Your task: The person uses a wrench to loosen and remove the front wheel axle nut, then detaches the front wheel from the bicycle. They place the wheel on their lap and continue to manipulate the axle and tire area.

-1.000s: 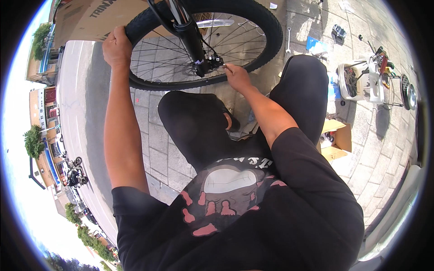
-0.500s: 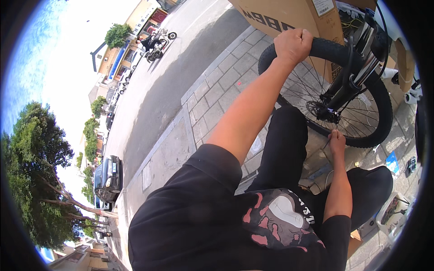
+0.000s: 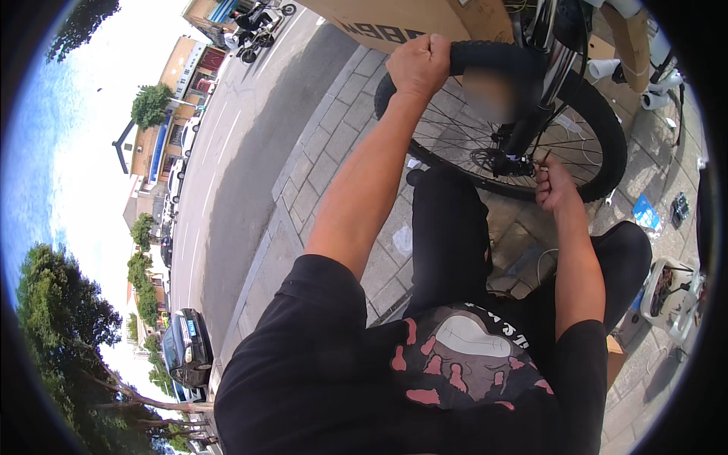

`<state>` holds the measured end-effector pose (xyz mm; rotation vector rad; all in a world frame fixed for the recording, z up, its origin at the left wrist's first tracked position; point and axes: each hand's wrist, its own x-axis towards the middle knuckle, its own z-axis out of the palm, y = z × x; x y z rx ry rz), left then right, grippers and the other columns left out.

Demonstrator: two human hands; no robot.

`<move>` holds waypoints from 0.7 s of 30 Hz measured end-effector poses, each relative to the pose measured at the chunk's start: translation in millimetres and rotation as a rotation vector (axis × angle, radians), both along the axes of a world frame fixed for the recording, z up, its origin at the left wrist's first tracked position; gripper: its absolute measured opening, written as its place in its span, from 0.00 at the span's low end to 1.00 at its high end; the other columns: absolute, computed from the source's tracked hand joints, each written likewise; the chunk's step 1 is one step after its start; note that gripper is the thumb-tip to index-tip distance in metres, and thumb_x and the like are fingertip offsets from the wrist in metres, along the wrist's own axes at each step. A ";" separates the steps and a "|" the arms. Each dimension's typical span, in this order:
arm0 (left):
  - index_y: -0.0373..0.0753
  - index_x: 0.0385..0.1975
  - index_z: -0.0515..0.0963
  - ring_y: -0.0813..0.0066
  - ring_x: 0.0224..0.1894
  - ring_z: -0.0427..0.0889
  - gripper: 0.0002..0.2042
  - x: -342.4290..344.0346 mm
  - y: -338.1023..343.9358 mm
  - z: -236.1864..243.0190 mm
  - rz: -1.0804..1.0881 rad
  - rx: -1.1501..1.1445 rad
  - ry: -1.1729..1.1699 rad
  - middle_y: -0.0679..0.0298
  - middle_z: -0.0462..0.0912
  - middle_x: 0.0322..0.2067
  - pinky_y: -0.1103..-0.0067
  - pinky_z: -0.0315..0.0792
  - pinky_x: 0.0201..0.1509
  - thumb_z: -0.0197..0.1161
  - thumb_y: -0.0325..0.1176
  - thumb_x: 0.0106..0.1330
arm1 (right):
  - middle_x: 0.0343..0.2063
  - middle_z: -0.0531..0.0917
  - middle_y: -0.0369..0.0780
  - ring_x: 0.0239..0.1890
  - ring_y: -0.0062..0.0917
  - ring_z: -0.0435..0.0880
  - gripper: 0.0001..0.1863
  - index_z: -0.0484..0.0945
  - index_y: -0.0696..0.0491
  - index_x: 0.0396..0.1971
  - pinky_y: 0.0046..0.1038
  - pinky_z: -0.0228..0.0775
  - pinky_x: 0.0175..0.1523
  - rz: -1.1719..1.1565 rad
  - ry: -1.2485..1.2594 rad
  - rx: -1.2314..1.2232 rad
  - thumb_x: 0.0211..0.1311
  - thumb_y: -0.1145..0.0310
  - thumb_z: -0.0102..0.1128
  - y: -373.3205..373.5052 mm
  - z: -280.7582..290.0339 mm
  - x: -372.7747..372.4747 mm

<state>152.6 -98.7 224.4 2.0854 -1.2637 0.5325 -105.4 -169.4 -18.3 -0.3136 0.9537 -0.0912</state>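
We hold a bicycle wheel [image 3: 485, 160] in its fork [image 3: 528, 129], above the paving [image 3: 337, 144].
Our left hand [image 3: 418, 67] is clamped on the tyre [image 3: 497, 58]; our right hand [image 3: 554, 186] has fingers pinched together beside the brake caliper [image 3: 517, 164], on what we cannot tell. The wheel looks fairly light and stiff, its rubber grippy, its thin spokes bendable, so the tyre seems the best hold. A cardboard box [image 3: 379, 19] stands just beyond; the road [image 3: 246, 155] runs left.

A black T-shirt [image 3: 318, 379] with short sleeves [image 3: 322, 296] bears a large print [image 3: 474, 337]: a pale rounded shape within grey, scattered pink foot-like patches [image 3: 423, 396] and white lettering [image 3: 503, 329]. The trousers [image 3: 449, 243] are black; forearms [image 3: 353, 182] and hands [image 3: 418, 67] are bare.
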 end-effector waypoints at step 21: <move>0.44 0.35 0.87 0.39 0.41 0.84 0.25 24.7 -2.9 -9.8 0.055 0.034 -0.040 0.47 0.87 0.34 0.57 0.77 0.48 0.50 0.57 0.66 | 0.24 0.84 0.41 0.19 0.26 0.82 0.11 0.81 0.57 0.39 0.33 0.74 0.26 0.078 0.307 -0.732 0.72 0.66 0.52 92.2 -67.4 -15.9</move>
